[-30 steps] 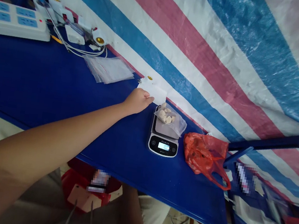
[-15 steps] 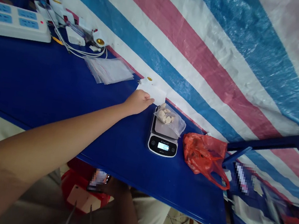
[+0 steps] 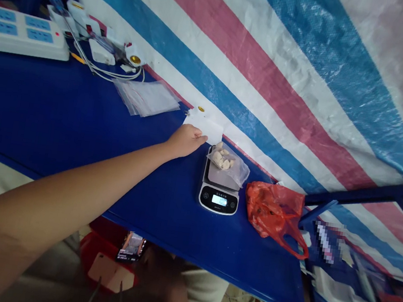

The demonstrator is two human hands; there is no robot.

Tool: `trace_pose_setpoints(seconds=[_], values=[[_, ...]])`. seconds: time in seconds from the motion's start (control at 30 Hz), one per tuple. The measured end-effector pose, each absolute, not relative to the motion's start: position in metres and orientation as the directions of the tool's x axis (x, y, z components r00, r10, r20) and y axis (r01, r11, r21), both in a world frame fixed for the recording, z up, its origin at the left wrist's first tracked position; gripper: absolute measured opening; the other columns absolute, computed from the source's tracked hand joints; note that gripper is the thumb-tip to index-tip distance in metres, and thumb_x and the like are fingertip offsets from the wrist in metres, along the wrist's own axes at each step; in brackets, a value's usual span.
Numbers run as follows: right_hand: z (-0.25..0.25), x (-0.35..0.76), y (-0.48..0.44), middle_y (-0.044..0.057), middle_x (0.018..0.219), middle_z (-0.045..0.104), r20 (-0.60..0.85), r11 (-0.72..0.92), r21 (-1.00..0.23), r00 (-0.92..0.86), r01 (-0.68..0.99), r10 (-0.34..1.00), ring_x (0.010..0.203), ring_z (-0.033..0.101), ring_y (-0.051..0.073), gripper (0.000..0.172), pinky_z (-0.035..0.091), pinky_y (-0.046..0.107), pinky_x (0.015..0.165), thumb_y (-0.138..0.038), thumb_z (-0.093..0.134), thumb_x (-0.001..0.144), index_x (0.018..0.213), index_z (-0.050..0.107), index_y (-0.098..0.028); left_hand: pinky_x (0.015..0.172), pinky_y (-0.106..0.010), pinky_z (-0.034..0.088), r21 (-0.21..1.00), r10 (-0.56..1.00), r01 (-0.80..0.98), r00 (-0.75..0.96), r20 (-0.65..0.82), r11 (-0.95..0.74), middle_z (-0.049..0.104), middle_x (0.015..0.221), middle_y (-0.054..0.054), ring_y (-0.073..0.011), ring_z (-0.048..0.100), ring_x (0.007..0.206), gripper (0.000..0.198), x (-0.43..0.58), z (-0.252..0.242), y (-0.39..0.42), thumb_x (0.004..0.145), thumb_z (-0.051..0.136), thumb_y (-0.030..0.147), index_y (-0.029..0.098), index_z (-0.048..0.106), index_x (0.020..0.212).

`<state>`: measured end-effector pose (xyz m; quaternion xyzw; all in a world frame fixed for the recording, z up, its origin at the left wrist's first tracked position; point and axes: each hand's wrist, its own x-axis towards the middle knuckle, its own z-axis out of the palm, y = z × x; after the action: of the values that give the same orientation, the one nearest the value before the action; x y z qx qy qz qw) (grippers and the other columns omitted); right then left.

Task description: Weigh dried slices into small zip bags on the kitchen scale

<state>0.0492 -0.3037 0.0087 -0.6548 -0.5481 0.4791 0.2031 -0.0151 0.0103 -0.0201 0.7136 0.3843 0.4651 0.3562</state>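
Obscured: scale (image 3: 220, 177) readout, too blurred to read; right hand (image 3: 150, 263), shadowed beside phone (image 3: 131, 247), near-left of scale, state indeterminable | Left hand (image 3: 187, 141): left of scale, fingers curled together, touching paper (image 3: 209, 128), clamping indeterminable | Paper: behind-left of scale | Bag (image 3: 227, 161): on scale

Sheet (image 3: 245, 52): blue, white, pinkish-red stripes. Table (image 3: 164, 201): deep blue. Carrier bag (image 3: 272, 206): red. Paper (image 3: 211, 131): white. Scale (image 3: 216, 178): grey top, black front. Lumps (image 3: 218, 160): probably cream, view is hazy.
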Motion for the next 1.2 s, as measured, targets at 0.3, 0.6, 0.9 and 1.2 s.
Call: trace_pose_setpoints(seconds=[0.3, 0.6, 0.9, 1.2], values=[[0.066, 0.158, -0.251, 0.009, 0.102, 0.071, 0.196, -0.284, -0.738, 0.597, 0.613, 0.778, 0.087, 0.068, 0.026, 0.041, 0.053, 0.04, 0.079, -0.057, 0.06, 0.092, 0.116, 0.059, -0.025, 0.054, -0.032, 0.019, 0.867, 0.88, 0.233, 0.306, 0.364, -0.44, 0.022, 0.046, 0.006, -0.0104, 0.025, 0.047, 0.05, -0.016, -0.015, 0.007, 0.085, 0.057, 0.033, 0.021, 0.025, 0.048], [0.046, 0.196, -0.148, 0.008, 0.087, 0.071, 0.149, -0.384, -0.676, 0.627, 0.629, 0.764, 0.081, 0.068, 0.027, 0.061, 0.051, 0.04, 0.078, -0.057, 0.066, 0.079, 0.122, 0.056, -0.015, 0.055, -0.033, 0.018, 0.857, 0.87, 0.229, 0.308, 0.386, -0.462, 0.022, 0.047, 0.005, -0.0116, 0.026, 0.049, 0.048, -0.016, -0.019, 0.011, 0.084, 0.055, 0.032, 0.022, 0.023, 0.05], [0.046, 0.196, -0.14, -0.001, 0.069, 0.065, 0.202, -0.201, -0.787, 0.551, 0.583, 0.81, 0.062, 0.061, 0.019, 0.043, 0.049, 0.033, 0.064, -0.043, 0.07, 0.075, 0.108, 0.059, -0.018, 0.056, -0.034, 0.016, 0.857, 0.86, 0.198, 0.308, 0.407, -0.476, 0.019, 0.049, 0.004, -0.0122, 0.024, 0.05, 0.046, -0.015, -0.019, 0.009, 0.082, 0.054, 0.028, 0.022, 0.019, 0.053], [0.091, 0.179, -0.139, 0.007, 0.092, 0.072, 0.521, 0.054, -0.567, 0.307, 0.822, 0.797, 0.081, 0.07, 0.023, 0.032, 0.055, 0.039, 0.08, -0.044, 0.065, 0.087, 0.106, 0.066, -0.019, 0.057, -0.034, 0.016, 0.869, 0.862, 0.174, 0.315, 0.397, -0.463, 0.02, 0.05, 0.004, -0.0128, 0.024, 0.052, 0.044, -0.018, -0.018, 0.008, 0.081, 0.054, 0.025, 0.022, 0.02, 0.054]])
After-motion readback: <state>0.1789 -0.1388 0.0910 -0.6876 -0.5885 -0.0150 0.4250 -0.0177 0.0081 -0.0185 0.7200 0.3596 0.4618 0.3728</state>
